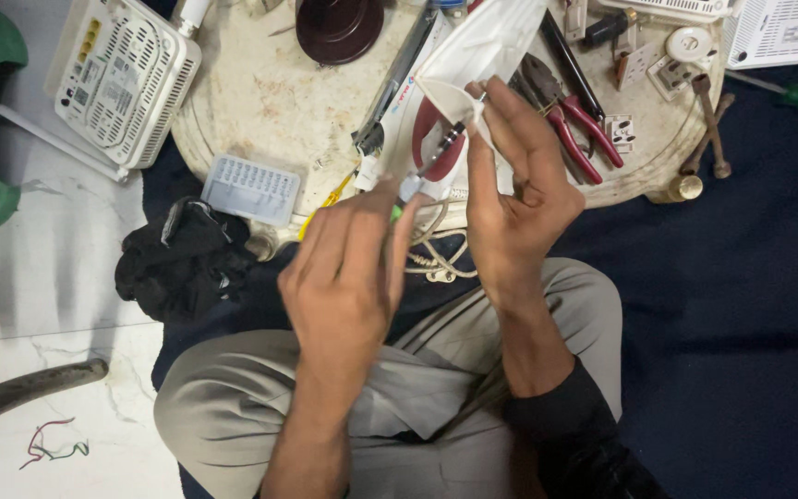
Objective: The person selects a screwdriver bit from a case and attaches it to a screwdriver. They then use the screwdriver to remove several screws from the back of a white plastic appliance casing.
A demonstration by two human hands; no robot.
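From the head view, our right hand (514,199) pinched a folded white paper sleeve (482,46) just above its fingertips, while our left hand (348,268), fingers closed, gripped a slim green-tipped tool (397,211) beside red-handled pliers (565,125).

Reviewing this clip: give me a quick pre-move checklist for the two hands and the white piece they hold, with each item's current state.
1. Right hand grips the white plastic piece: ok.
2. Left hand holds a slim tool, green showing at its fingers: ok; tool type cannot tell.
3. Tool tip contact with the piece: cannot tell, hidden by fingers.
4. Red-handled pliers lie on the round tray, apart from both hands: ok.
5. White cord loops under the hands, snag possible: not ok.
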